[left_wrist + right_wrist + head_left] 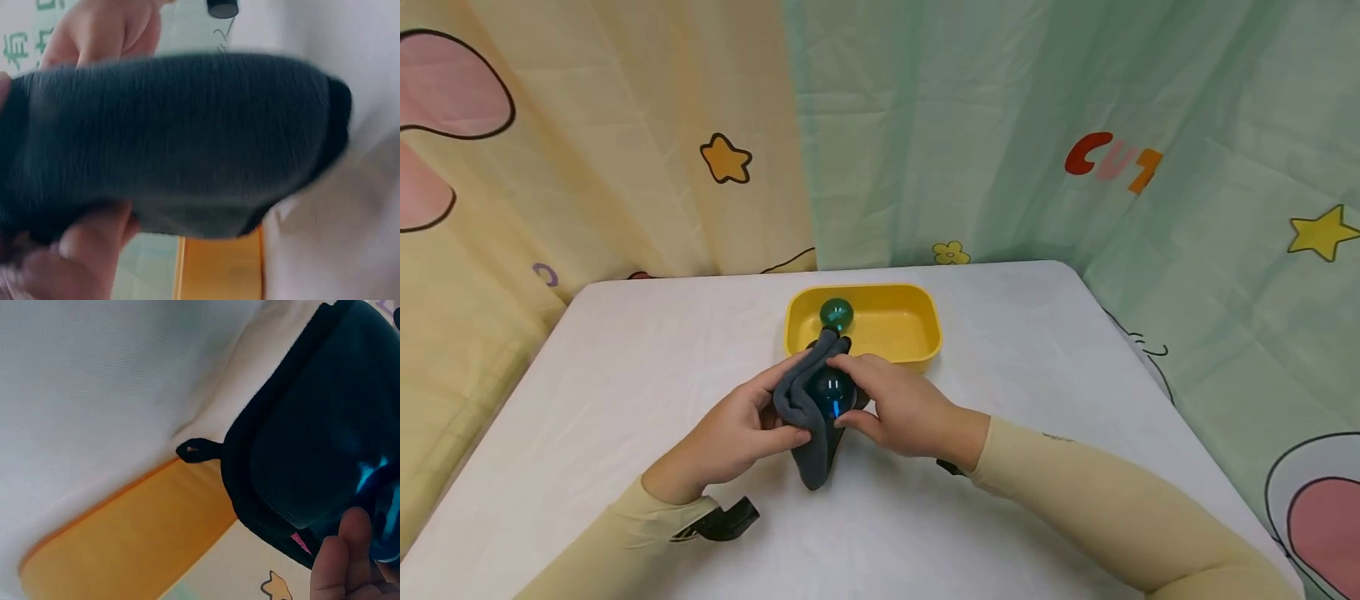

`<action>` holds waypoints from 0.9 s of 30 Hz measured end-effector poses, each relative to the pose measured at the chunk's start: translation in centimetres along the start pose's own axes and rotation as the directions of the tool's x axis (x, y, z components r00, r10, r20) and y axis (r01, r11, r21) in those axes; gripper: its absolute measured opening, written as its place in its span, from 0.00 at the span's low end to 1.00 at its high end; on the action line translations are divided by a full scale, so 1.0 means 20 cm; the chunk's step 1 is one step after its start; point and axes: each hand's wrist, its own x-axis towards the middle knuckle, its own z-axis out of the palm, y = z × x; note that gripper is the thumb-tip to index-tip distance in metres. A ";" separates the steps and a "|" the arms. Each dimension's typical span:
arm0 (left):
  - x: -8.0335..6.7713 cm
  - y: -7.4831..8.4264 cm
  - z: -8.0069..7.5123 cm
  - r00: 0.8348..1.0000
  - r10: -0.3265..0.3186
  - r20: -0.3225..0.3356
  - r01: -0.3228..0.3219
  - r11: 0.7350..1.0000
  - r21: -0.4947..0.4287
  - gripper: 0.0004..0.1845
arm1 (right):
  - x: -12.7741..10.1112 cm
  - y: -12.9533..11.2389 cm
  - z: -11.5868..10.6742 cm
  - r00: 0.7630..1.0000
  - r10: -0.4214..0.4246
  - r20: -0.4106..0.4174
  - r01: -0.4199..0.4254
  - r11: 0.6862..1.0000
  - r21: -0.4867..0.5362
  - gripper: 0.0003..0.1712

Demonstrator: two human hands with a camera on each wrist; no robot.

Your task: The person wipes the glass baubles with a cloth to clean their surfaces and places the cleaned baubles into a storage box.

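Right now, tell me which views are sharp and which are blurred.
Head view: sharp, evenly lit, the blue ball showing a small glare spot. Left wrist view: the grey cloth fills the frame, smeared and too close. Right wrist view: soft focus, the yellow tray hazy.

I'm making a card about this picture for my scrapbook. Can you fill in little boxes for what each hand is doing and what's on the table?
Left hand: grips the grey cloth from the left side
Right hand: pinches the blue ball against the cloth
Blue ball: shiny, partly wrapped in the cloth
Yellow tray: just behind the hands, on the white table
Green ball: inside the tray, at its left end
Backdrop: cartoon curtains with stars
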 end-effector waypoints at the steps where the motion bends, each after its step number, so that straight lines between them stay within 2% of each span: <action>1: 0.00 -0.01 -0.01 1.000 0.012 0.026 -0.012 1.000 -0.028 0.47 | 0.00 0.00 0.00 1.000 -0.002 -0.009 0.002 1.000 0.012 0.43; 4: 0.02 -0.02 -0.02 0.999 0.019 0.041 -0.017 0.999 -0.039 0.47 | -0.01 0.01 0.00 1.000 -0.009 -0.029 0.010 0.999 0.039 0.44; 8: 0.04 -0.02 -0.01 1.000 -0.014 -0.012 0.015 1.000 0.024 0.47 | -0.01 0.01 0.02 0.998 -0.018 -0.053 0.020 0.998 0.053 0.45; 11: 0.05 -0.02 -0.01 0.999 -0.017 -0.039 0.017 1.000 0.015 0.46 | -0.01 0.01 0.02 0.997 -0.013 -0.070 0.017 0.998 0.061 0.44; 18: 0.06 -0.03 0.00 0.998 0.018 -0.053 -0.020 0.999 -0.038 0.44 | -0.01 0.00 0.03 0.994 0.061 -0.088 -0.048 0.989 0.138 0.41; 23: 0.05 -0.03 0.00 0.997 0.059 -0.040 -0.062 0.995 -0.079 0.42 | -0.01 0.00 0.03 0.993 0.046 -0.110 -0.031 0.990 0.138 0.40; 27: 0.05 -0.03 0.00 0.995 0.075 -0.068 -0.080 0.994 -0.073 0.40 | -0.01 0.00 0.03 0.992 0.046 -0.121 -0.024 0.984 0.177 0.40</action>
